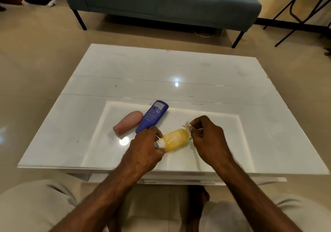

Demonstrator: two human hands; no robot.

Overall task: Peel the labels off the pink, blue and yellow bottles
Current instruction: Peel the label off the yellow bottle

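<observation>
A yellow bottle (pixel 175 140) lies on its side on the white table (pixel 179 74), between my hands. My left hand (pixel 146 148) grips its white cap end. My right hand (pixel 207 136) pinches a crumpled whitish strip of label (pixel 186 125) at the bottle's far end. The bottle's yellow side shows sticky residue. A blue bottle (pixel 152 116) lies just behind my left hand, with a printed label still on its upper face. Beside it on the left lies a pink bottle (pixel 128 122), with no label visible.
A grey sofa (pixel 161 0) stands beyond the table. Black metal chair legs (pixel 304 7) are at the far right. My knees, in light trousers, sit below the table's near edge (pixel 161 171). Tiled floor surrounds the table.
</observation>
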